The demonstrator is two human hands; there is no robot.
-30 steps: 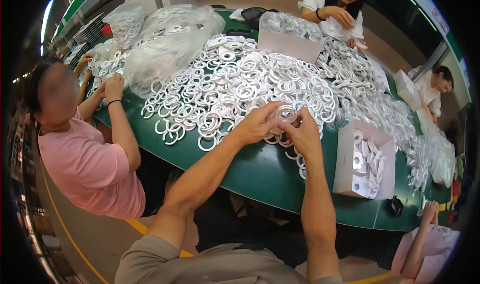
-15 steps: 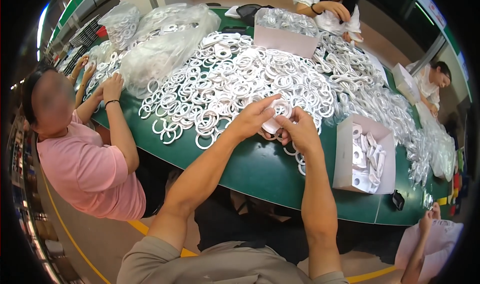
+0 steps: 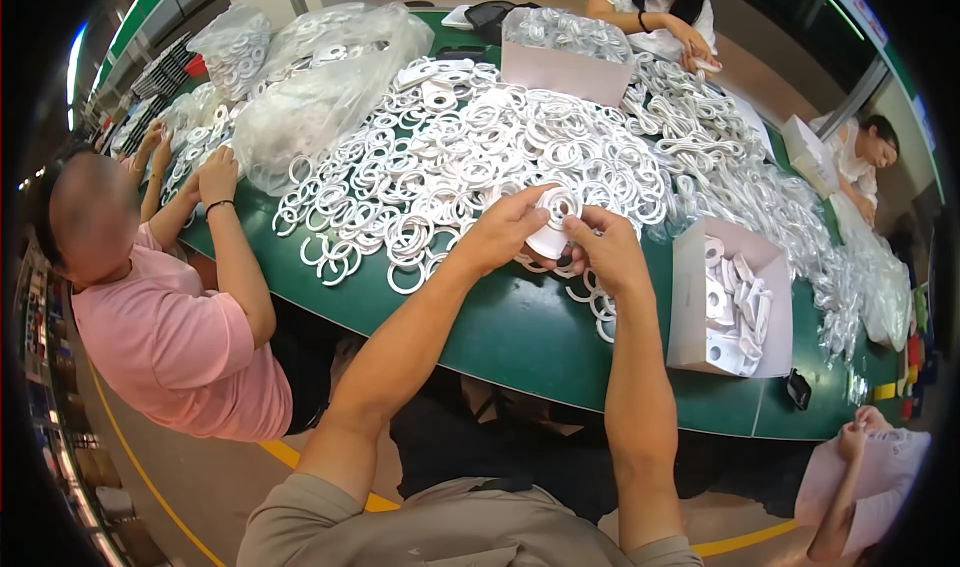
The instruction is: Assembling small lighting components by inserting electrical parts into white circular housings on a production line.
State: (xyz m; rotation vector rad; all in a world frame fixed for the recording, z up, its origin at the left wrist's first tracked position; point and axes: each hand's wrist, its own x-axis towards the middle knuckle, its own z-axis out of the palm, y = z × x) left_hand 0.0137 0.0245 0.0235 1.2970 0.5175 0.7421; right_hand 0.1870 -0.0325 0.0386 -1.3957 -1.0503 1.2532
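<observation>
My two forearms rise from the lower edge and meet a little above the middle of the frame. My left hand [image 3: 505, 232] and my right hand [image 3: 605, 252] are close together, both pinched on one small white plastic part [image 3: 553, 229] with a ring at its top; the left thumb and fingers grip its left edge, the right fingers its right and lower edge. I hold the part above the near edge of the green table [image 3: 520, 332], just over a few loose white rings [image 3: 590, 302] lying below my right hand.

To the right of centre, near my right wrist, stands an open cardboard box [image 3: 690, 302] with flat white pieces stacked inside it. A small black object [image 3: 797, 389] lies on the table at the box's lower right.

At the left of the frame a person in a pink shirt [image 3: 180, 352] leans on the table edge, hands up among the rings.

Beyond my hands the big heap of white rings [image 3: 470, 157] fills the middle of the table. Upper left of it lie clear plastic bags [image 3: 320, 87] of more rings. At the top centre stands a second box [image 3: 565, 57], heaped full, and behind it sits a person in a white top [image 3: 650, 7]. Another person [image 3: 865, 157] sits at the upper right.
</observation>
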